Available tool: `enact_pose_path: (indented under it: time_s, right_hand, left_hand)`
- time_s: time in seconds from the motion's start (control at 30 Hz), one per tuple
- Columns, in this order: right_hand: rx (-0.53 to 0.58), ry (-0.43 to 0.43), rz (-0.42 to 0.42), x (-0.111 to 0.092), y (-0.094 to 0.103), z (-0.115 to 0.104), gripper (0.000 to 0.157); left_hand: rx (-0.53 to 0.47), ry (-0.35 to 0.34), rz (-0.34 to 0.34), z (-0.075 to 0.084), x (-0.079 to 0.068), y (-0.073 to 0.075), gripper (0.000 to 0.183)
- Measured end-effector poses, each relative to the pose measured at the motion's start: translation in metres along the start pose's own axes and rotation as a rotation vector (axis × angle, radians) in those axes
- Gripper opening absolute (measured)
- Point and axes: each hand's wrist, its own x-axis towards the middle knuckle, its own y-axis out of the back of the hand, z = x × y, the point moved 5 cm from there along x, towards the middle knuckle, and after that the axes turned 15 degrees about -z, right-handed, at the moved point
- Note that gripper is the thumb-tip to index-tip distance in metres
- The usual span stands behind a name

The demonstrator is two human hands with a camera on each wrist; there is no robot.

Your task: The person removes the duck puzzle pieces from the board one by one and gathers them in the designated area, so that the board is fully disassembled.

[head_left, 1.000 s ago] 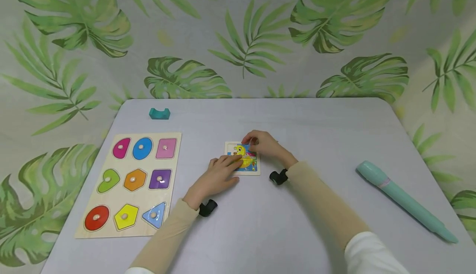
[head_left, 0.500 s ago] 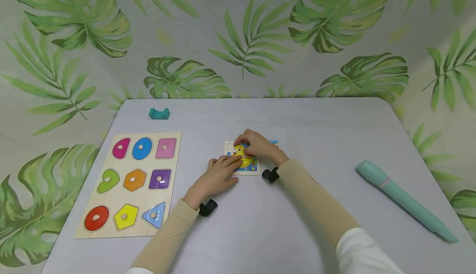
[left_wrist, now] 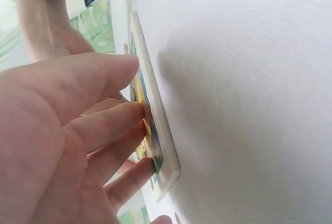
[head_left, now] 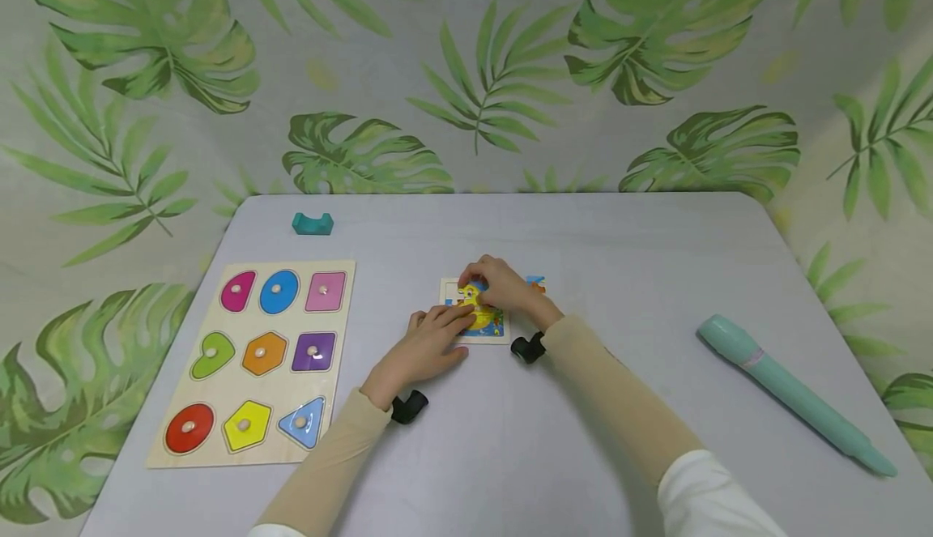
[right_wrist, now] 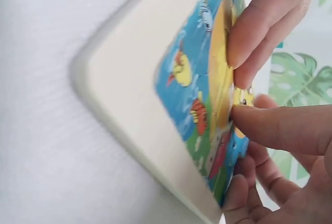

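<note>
A small wooden jigsaw puzzle with a yellow duck on blue lies flat mid-table. My left hand rests its extended fingertips on the lower left of the picture; in the left wrist view those fingers meet the surface beside the pale border. At the puzzle's upper part, my right hand has its fingers curled and pinches a puzzle piece around the duck's yellow head, its thumb showing in the right wrist view. Part of the top row is hidden under this hand. A loose blue piece lies just right of the board.
A wooden shape board with several knobbed coloured pieces lies at the left. Behind it sits a small teal notched block. On the right is a long mint-green pen-shaped object. Leaf-patterned cloth hangs behind the table.
My right hand has moved left from the puzzle's upper right corner to the duck's head, uncovering the loose blue piece. Over the last half second it barely moves. The left hand stays put.
</note>
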Motion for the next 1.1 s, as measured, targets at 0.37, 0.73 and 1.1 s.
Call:
enact_pose_path:
  time_s: [0.37,0.73,1.1]
  right_hand:
    - [0.121,0.018,0.099,-0.006,0.001,0.007,0.023]
    - [0.346,-0.006,0.176,-0.034,0.028,0.041,0.019]
    - [0.320,-0.209,0.210,-0.087,0.056,0.102,0.019]
  left_hand:
    - [0.003,0.002,0.005,-0.001,-0.001,-0.001,0.051]
    - [-0.012,0.007,0.008,0.000,0.000,0.000,0.051]
    - [-0.009,0.005,0.014,0.003,0.000,0.002,0.050]
